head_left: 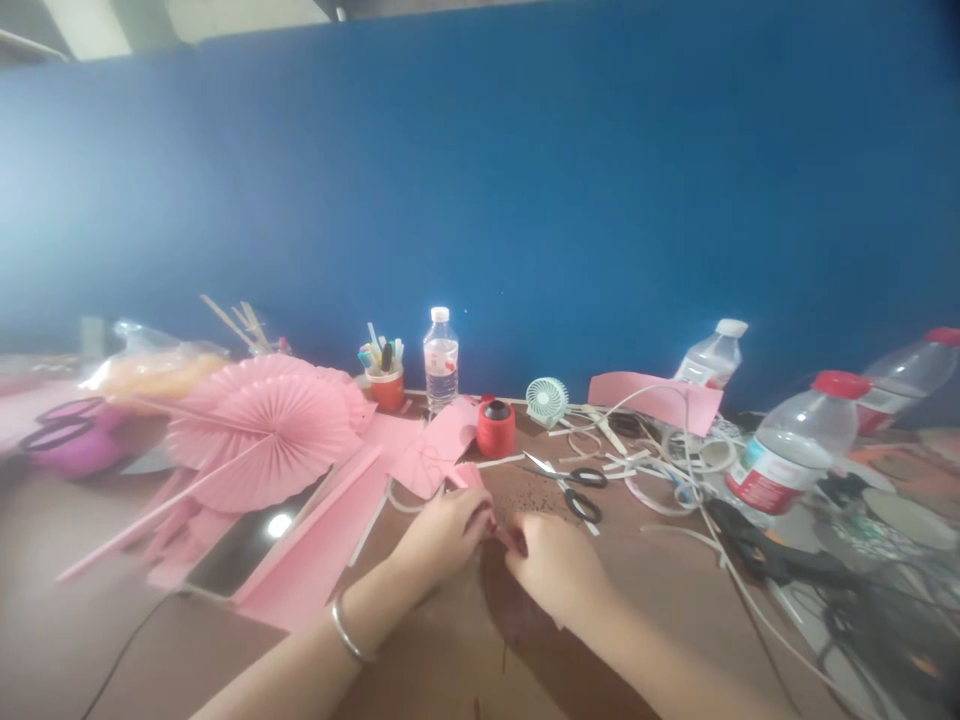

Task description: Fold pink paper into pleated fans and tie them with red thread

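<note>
Tabletop (667, 620) below blue wall (480, 200), left hand (448, 525), right hand (556, 565), pinch grip on pink paper (505, 538)

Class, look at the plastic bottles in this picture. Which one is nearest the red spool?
The white-capped bottle, just behind and left of the red spool; the others are all grouped toward the picture's right side.

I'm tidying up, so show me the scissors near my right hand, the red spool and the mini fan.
Scissors (562, 482): head view, near the pivot.
Red spool (496, 434): head view, its red side.
Mini fan (547, 401): head view, its round grille.
</note>
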A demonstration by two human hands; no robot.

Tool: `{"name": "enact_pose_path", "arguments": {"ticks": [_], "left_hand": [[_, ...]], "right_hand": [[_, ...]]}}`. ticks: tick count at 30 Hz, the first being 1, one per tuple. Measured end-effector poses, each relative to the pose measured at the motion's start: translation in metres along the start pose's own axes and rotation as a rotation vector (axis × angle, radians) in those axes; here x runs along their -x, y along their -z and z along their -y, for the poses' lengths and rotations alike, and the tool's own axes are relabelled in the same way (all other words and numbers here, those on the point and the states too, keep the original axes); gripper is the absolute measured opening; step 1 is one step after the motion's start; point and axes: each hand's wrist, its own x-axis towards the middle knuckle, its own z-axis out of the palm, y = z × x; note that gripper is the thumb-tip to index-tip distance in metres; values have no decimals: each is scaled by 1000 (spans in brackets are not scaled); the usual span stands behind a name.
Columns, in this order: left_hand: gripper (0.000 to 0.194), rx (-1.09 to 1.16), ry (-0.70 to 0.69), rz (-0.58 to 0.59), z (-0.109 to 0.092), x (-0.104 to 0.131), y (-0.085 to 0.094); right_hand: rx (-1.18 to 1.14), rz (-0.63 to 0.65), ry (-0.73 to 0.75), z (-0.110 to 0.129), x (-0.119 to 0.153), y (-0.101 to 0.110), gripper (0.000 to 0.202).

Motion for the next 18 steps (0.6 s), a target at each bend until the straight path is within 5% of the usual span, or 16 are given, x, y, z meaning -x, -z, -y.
{"name": "enact_pose_path", "arguments": {"ticks": [8, 15, 18], "left_hand": [[16, 368, -17, -180, 3, -1, -7], [8, 429, -36, -267, 5, -2, -9], [10, 398, -95, -267, 4, 1, -7]], "right_hand": [[-338, -196, 223, -7, -3, 7, 17], [-250, -384, 329, -8, -2, 2, 14], [-147, -478, 369, -8, -2, 3, 32]]}}
